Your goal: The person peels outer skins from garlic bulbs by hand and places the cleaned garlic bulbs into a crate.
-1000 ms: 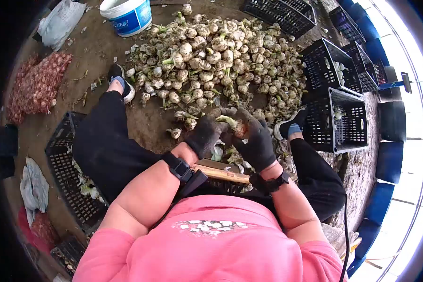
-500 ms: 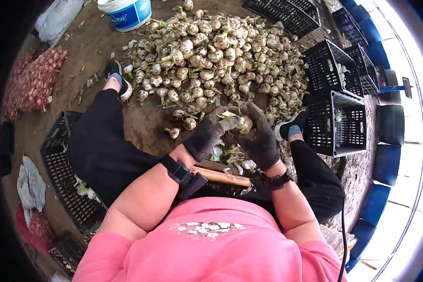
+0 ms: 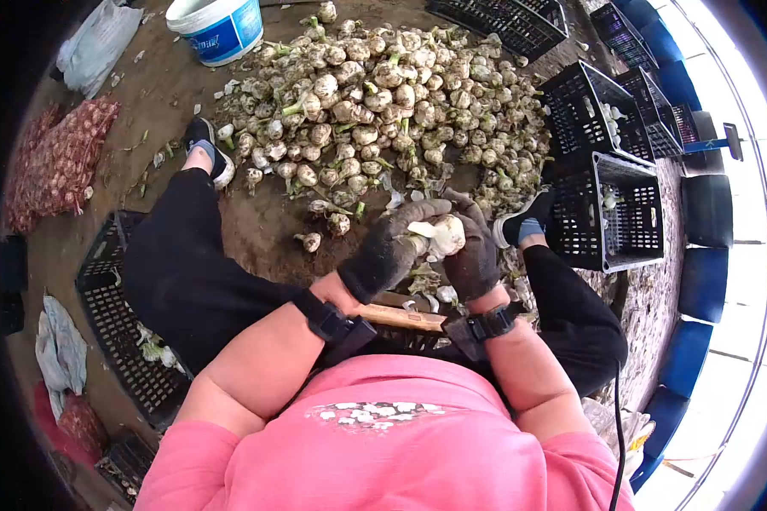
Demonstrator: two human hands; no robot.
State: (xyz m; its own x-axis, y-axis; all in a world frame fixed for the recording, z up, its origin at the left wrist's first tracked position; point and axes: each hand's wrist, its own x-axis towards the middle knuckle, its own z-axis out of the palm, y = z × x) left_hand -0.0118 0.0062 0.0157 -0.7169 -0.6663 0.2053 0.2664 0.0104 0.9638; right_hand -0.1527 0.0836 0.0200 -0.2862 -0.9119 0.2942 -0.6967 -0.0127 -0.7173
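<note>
Just past the pink shirt [image 3: 375, 460], a wooden bar [image 3: 405, 318] lies between the legs. Beyond it the gloved left hand [image 3: 382, 254] and gloved right hand [image 3: 474, 257] curl around one whitish garlic bulb [image 3: 447, 236], both gripping it, its cut stem toward the left. Further out, a black crate [image 3: 576, 211] stands beside the right shoe [image 3: 533, 217]; a heap of soiled bulbs [image 3: 375, 102] spreads ahead, with a blue-and-white bucket [image 3: 227, 41] behind its left edge.

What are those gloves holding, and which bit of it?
A garlic bulb: the right hand cups its round side; the left hand holds near its stem.
</note>
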